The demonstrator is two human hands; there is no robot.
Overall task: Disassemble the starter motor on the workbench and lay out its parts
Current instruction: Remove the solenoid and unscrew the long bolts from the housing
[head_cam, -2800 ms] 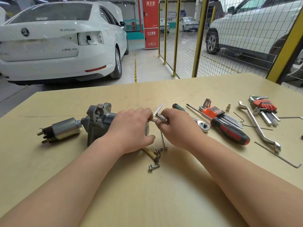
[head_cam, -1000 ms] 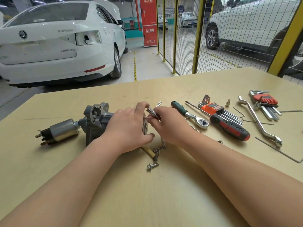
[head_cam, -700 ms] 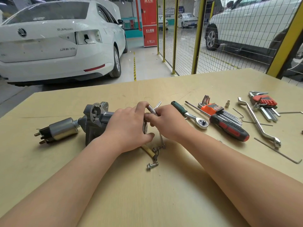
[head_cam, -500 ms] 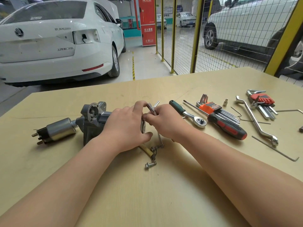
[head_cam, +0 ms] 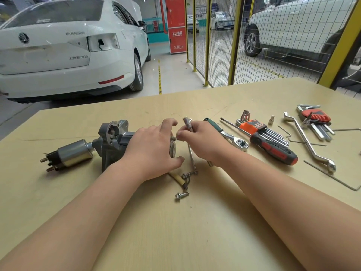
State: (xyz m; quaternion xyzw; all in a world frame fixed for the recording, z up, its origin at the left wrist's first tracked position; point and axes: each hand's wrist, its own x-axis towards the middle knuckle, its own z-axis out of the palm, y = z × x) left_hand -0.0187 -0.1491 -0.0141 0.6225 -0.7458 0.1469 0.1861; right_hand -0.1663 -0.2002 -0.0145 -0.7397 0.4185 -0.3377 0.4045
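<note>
Garage bay in back: white car [head_cam: 58, 51], yellow mesh fence [head_cam: 218, 45]. Tan table [head_cam: 175, 241] up front.

Starter motor [head_cam: 113, 145] lies on the table left of centre, with the grey housing at its left end. Solenoid [head_cam: 72, 153] lies just left of that, its tip against the housing. I can't tell if it's attached.

My left grip [head_cam: 152, 151] is curled round the motor body, fingers over the top and thumb underneath. My right grip [head_cam: 203, 141] is closed on a small metal driver [head_cam: 187, 122] whose end sticks up above the fingers. Its thumb and forefinger pinch together right at the motor's end cap [head_cam: 172, 148]. Whatever is between them is too small for me to tell.

Near side of the grips, loose on the table:
- long thin bolt [head_cam: 192, 157]
- yellow-sleeved cable lug [head_cam: 178, 178]
- short flanged bolt [head_cam: 181, 195]

Right of the grips, laid out apart from the motor:
- green-handled ratchet [head_cam: 226, 133]
- red-black screwdriver [head_cam: 273, 151]
- hex key set in an orange holder [head_cam: 254, 127]
- bent spanner [head_cam: 308, 141]
- second hex key set in a red holder [head_cam: 314, 117]
</note>
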